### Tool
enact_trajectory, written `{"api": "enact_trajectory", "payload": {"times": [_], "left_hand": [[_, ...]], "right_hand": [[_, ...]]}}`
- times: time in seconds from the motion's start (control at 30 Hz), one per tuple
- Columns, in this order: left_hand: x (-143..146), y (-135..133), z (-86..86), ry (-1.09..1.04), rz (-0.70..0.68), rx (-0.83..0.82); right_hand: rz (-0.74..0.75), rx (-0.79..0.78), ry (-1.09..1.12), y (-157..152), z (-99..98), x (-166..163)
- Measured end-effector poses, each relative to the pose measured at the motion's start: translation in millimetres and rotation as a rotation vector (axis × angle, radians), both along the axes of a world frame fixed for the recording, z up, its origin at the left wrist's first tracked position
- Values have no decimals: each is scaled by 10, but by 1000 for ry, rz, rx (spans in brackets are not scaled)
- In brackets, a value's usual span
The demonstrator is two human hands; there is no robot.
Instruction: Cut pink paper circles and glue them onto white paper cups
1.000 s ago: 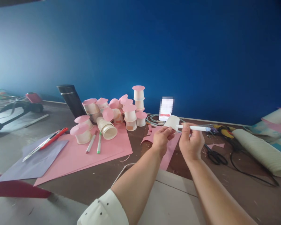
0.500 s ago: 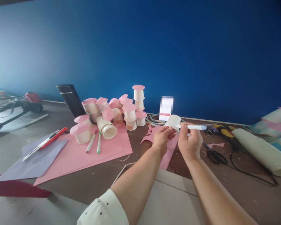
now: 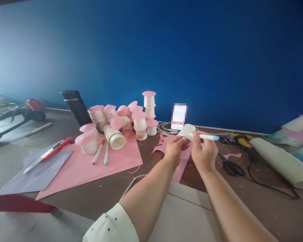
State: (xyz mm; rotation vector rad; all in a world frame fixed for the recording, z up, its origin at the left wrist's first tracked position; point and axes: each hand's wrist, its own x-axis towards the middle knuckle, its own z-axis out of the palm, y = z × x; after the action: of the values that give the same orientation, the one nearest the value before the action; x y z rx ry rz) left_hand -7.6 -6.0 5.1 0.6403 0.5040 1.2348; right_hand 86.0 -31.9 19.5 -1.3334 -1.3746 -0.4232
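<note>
Pinching cup point(image 3: 187, 129), atop left grip point(image 3: 175, 150) (pen point(image 3: 208, 137) beside)

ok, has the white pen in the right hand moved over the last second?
Yes. The white pen in the right hand slid left toward the paper cup: its far end drew away from the yellow-handled tool, which stayed put.

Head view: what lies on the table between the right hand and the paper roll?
Black scissors and a loop of black cable lie between the right hand and the roll, seen in the head view.
</note>
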Motion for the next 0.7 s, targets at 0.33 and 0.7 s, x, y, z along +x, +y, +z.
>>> {"api": "enact_trajectory", "payload": {"times": [0.33, 0.7], "left_hand": [[3, -3, 17, -16, 28, -34], [-20, -44, 112, -95, 54, -136]], "right_hand": [[-81, 29, -11, 28, -25, 19], [-62, 79, 42, -3, 6, -4]]}}
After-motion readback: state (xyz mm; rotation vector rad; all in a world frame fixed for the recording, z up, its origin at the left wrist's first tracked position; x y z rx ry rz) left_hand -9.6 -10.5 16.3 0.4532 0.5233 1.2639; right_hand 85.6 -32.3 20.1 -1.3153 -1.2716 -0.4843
